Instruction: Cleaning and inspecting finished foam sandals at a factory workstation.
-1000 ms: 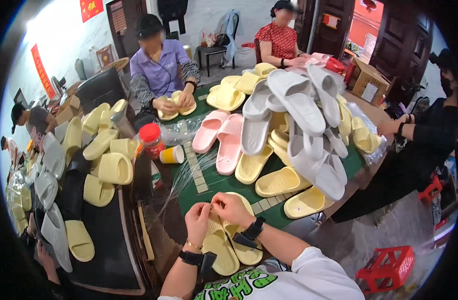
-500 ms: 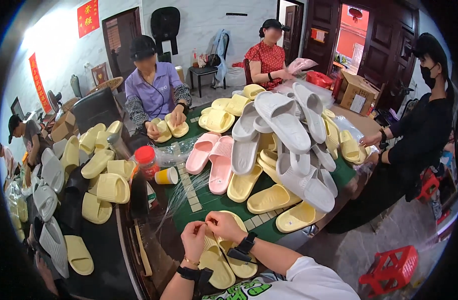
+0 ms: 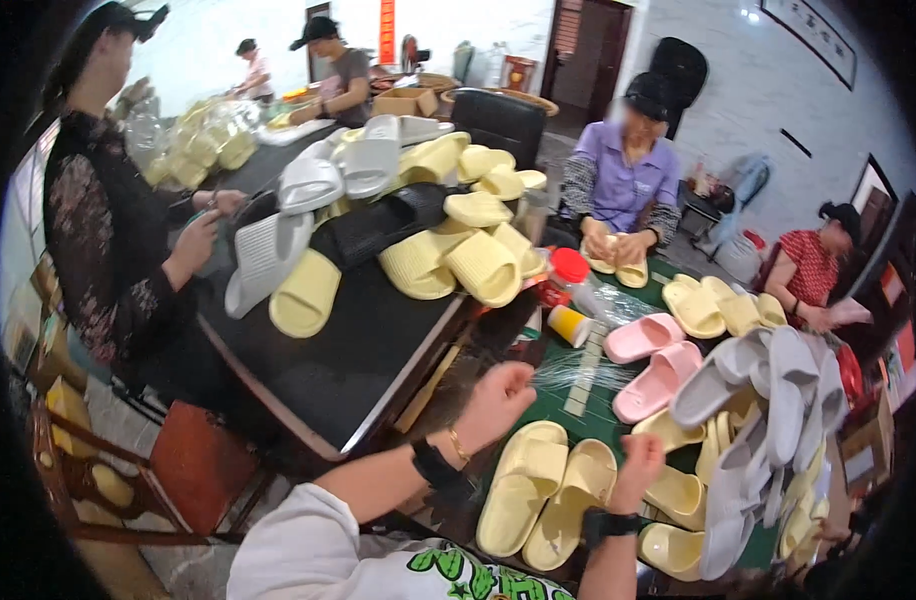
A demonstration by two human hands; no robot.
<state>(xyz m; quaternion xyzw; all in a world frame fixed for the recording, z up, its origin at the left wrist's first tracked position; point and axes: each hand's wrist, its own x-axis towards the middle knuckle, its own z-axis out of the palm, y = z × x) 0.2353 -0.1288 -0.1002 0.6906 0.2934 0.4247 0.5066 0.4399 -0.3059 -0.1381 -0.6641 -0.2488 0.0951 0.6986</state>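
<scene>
Far left in my head view: a person in a dark patterned top (image 3: 108, 230) stands at the black table (image 3: 358, 350), hands together near a grey slipper (image 3: 263, 255). Beside it lies a pale yellow slipper (image 3: 303, 295), and further along the black top a heap of yellow slippers (image 3: 458, 255) with black ones under it. Moving right, the left hand (image 3: 498, 400) is closed into a fist above the green mat (image 3: 578, 415); I cannot tell whether anything is pinched inside it. A bundle of thin clear strands (image 3: 573, 372) lies on the mat just beside that fist. Below the hands, a pair of pale yellow slippers (image 3: 548, 495) lies side by side on the mat, soles down, toes away from me. The right hand (image 3: 640, 462) hovers at the right slipper's outer edge, fingers curled shut; contact with the slipper is not clear from this angle. Beyond, a red-capped jar (image 3: 570, 275) and a small yellow cup (image 3: 570, 325) stand near two pink slippers (image 3: 646, 362). A person in a purple shirt (image 3: 623, 185) handles a yellow pair. Far right, a stack of grey slippers (image 3: 753, 420) leans over more yellow ones.
</scene>
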